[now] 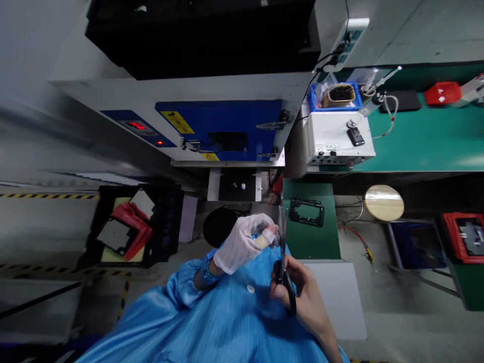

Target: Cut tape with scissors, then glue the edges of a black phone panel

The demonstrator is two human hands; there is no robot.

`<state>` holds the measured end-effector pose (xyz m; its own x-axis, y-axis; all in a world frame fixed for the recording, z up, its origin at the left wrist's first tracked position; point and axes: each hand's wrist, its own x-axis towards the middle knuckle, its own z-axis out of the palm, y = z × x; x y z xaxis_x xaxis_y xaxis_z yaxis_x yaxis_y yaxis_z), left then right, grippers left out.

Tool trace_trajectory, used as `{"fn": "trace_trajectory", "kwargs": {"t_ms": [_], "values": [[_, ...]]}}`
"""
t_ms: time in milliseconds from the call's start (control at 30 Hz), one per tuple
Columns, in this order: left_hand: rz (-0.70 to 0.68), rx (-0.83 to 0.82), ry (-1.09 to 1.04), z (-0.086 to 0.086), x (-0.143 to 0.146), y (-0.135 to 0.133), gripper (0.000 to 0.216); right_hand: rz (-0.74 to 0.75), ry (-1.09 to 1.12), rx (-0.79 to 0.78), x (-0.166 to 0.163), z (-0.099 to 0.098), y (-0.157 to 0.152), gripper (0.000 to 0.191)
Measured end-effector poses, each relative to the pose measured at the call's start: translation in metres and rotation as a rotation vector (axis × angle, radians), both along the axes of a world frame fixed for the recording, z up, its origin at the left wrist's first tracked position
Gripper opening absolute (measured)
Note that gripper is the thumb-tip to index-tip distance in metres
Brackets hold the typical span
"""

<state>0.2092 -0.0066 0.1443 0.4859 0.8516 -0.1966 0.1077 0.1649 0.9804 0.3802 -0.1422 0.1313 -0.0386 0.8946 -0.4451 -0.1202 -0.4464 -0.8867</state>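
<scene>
My left hand (247,239) wears a white glove, with its fingertips bare or cut away at the thumb. A yellowish wrap (263,239) goes round the thumb. The fingers curl in toward the thumb, and whatever lies between them is too small to make out. In my bare right hand (302,292) is a pair of scissors (283,244) with black handles. Its blades point away from me, slightly apart, just right of the left fingertips. I cannot tell whether the blades touch the glove.
Ahead stands a machine with a blue door (227,128). To the right, a green table (312,242) bears a black frame (306,212). A round stool (383,202) is farther right. On the left sits a black crate (166,227) holding red bags and grey plates.
</scene>
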Motion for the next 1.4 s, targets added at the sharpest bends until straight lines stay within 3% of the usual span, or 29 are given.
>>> {"fn": "trace_trajectory", "kwargs": {"t_ms": [400, 1400], "values": [[-0.016, 0.023, -0.048, -0.0048, -0.0015, -0.0004, 0.034, 0.003, -0.022, -0.008, 0.0005, 0.0017, -0.0010, 0.077], [-0.028, -0.029, -0.068, -0.0022, -0.0030, -0.0018, 0.042, 0.059, -0.071, 0.013, 0.0029, 0.0077, 0.0026, 0.081]]}}
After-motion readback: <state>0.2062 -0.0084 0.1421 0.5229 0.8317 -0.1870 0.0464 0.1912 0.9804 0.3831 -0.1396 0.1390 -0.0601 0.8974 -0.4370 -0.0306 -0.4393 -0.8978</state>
